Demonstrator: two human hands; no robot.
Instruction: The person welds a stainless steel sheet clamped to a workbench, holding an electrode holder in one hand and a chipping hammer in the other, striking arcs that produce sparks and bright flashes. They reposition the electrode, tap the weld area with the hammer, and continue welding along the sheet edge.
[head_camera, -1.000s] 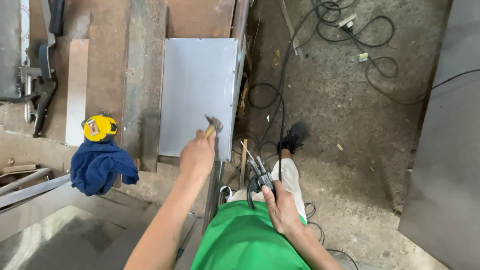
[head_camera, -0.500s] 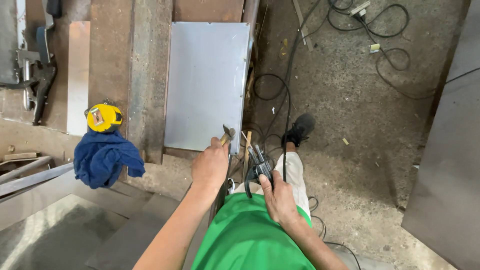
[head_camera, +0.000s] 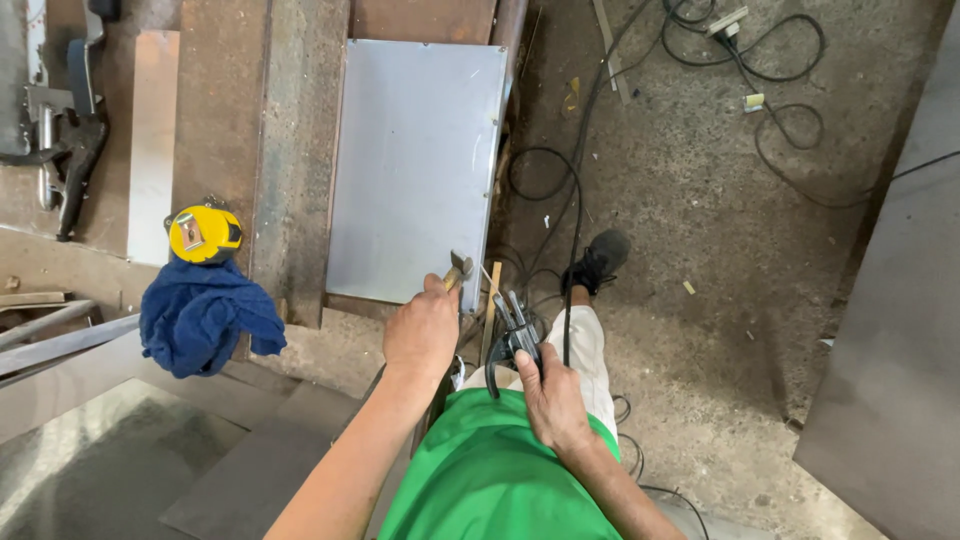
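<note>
My left hand (head_camera: 422, 333) grips a small hammer (head_camera: 458, 270) whose metal head sits at the near right corner of a grey metal sheet (head_camera: 415, 170). The sheet lies flat on a rusty steel workbench (head_camera: 290, 150). My right hand (head_camera: 548, 395) holds a black welding electrode clamp (head_camera: 512, 330) with a thin rod pointing up toward the sheet's edge. Both hands are close together, just below the sheet's near corner, above my green shirt.
A yellow tape measure (head_camera: 205, 234) rests on a blue cloth (head_camera: 208, 315) at the left. Black clamps (head_camera: 70, 150) lie at the far left. Black cables (head_camera: 560, 190) trail over the dirt floor on the right, near my black shoe (head_camera: 598, 260). A grey panel (head_camera: 900, 350) stands at right.
The view has shifted, so the sheet and bench sit lower and to the right. My left hand with the hammer stays at the sheet's near corner, and my right hand keeps the clamp beside it.
</note>
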